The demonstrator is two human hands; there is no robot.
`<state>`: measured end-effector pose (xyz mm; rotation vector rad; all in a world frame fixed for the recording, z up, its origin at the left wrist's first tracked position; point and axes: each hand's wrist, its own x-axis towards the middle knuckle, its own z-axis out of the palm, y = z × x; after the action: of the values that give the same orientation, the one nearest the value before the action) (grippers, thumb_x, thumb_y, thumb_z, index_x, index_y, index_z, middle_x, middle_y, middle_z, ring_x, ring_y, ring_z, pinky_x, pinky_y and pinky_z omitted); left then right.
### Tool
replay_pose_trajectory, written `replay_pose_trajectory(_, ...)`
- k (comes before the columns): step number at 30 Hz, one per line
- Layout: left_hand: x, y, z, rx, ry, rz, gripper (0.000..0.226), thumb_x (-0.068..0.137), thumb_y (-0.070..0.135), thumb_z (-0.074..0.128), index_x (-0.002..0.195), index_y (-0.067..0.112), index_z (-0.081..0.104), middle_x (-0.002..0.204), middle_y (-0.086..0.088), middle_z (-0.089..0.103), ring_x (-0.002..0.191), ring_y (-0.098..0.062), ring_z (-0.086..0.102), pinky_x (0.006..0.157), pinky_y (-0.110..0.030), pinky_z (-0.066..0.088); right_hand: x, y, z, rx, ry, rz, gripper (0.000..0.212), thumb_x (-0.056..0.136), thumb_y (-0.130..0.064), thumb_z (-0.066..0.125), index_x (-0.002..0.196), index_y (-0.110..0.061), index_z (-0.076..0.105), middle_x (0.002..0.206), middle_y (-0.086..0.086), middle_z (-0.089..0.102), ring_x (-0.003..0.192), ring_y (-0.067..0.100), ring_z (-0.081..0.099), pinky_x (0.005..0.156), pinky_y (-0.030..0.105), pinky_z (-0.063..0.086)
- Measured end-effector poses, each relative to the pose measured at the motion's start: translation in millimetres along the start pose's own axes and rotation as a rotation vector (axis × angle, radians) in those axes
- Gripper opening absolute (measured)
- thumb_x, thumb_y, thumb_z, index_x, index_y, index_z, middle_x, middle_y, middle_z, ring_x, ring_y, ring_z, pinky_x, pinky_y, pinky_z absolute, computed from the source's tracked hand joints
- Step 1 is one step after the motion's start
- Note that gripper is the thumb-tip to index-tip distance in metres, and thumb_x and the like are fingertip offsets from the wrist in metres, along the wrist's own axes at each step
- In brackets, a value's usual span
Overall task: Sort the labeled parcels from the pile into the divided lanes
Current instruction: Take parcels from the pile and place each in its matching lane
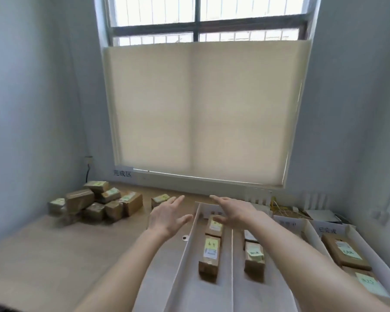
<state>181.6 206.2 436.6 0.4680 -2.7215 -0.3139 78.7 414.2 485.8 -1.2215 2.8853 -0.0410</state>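
A pile of brown cardboard parcels (95, 203) with green and yellow labels lies at the table's far left. One lone parcel (161, 200) sits between the pile and the lanes. White dividers (185, 246) form several lanes at the right. The left lane holds two parcels (209, 255) in a row, the middle lane another two (253, 257), the right lane two flat ones (345, 253). My left hand (167, 218) hovers with straight fingers above the table, just left of the first divider, holding nothing. My right hand (234, 210) is stretched out flat above the far end of the left lane, empty.
A wooden table (54, 255) runs under a window with a beige blind (198, 113). A paper sign (122, 173) hangs on the wall behind the pile. Boxes with cords and paper (288, 211) stand behind the lanes. A small dark object (185, 238) lies near the first divider.
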Motion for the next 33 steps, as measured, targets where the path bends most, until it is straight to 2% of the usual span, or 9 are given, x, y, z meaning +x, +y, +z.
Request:
replay_pose_trajectory(7,-42,-169,-79,0.078,0.046,-0.146,0.076,0.088,0.069,0.052,0.153,0.037,0.029,0.157,0.009,0.035,0.140,-0.017,0.041,0.104,-0.035,0.044,68,-172,0,0.018,0.016,-0.144,0.076,0.098,-0.056,0.054,0.160,-0.042,0.014,0.163,-0.015,0.029,0.145,0.018,0.039,0.107,0.038,0.041)
replay_pose_trajectory(12,-76,-261,-110,0.054,0.060,-0.285,0.076,0.088,0.067,0.055,0.153,0.040,0.028,0.160,0.008,0.031,0.142,-0.018,0.037,0.109,-0.034,0.038,107,-264,7,-0.009,0.001,-0.245,0.074,0.097,-0.057,0.053,0.159,-0.040,0.016,0.159,-0.010,0.037,0.142,0.021,0.042,0.100,0.039,0.047)
replay_pose_trajectory(16,-94,-323,-127,0.041,0.097,-0.374,0.075,0.087,0.067,0.056,0.153,0.041,0.030,0.158,0.009,0.034,0.139,-0.020,0.042,0.105,-0.035,0.042,138,-330,7,-0.051,0.004,-0.343,0.075,0.098,-0.058,0.052,0.160,-0.038,0.016,0.162,-0.009,0.033,0.144,0.022,0.041,0.100,0.040,0.047)
replay_pose_trajectory(20,-102,-380,-137,0.045,0.109,-0.441,0.074,0.088,0.067,0.055,0.152,0.039,0.031,0.157,0.010,0.036,0.138,-0.019,0.043,0.103,-0.034,0.045,178,-388,17,-0.049,0.000,-0.410,0.074,0.098,-0.057,0.052,0.160,-0.037,0.017,0.160,-0.005,0.037,0.143,0.025,0.042,0.098,0.040,0.047)
replay_pose_trajectory(25,-91,-454,-143,0.061,0.102,-0.512,0.074,0.088,0.068,0.054,0.152,0.038,0.031,0.157,0.010,0.036,0.138,-0.018,0.043,0.103,-0.034,0.045,242,-451,39,-0.056,-0.017,-0.484,0.074,0.097,-0.057,0.053,0.160,-0.038,0.018,0.158,-0.006,0.039,0.138,0.027,0.046,0.084,0.037,0.047)
replay_pose_trajectory(30,-43,-524,-153,0.099,0.073,-0.550,0.074,0.090,0.067,0.052,0.153,0.038,0.029,0.158,0.008,0.033,0.140,-0.019,0.040,0.106,-0.034,0.040,327,-491,45,-0.026,-0.020,-0.490,0.069,0.097,-0.056,0.053,0.157,-0.034,0.026,0.154,-0.002,0.045,0.136,0.027,0.048,0.095,0.042,0.051)
replay_pose_trajectory(33,-4,-566,-162,0.136,0.040,-0.556,0.073,0.092,0.065,0.050,0.154,0.035,0.027,0.157,0.006,0.035,0.138,-0.020,0.042,0.105,-0.034,0.040,383,-510,42,-0.017,-0.009,-0.491,0.070,0.099,-0.055,0.051,0.159,-0.032,0.024,0.159,-0.002,0.039,0.138,0.027,0.046,0.091,0.039,0.047)
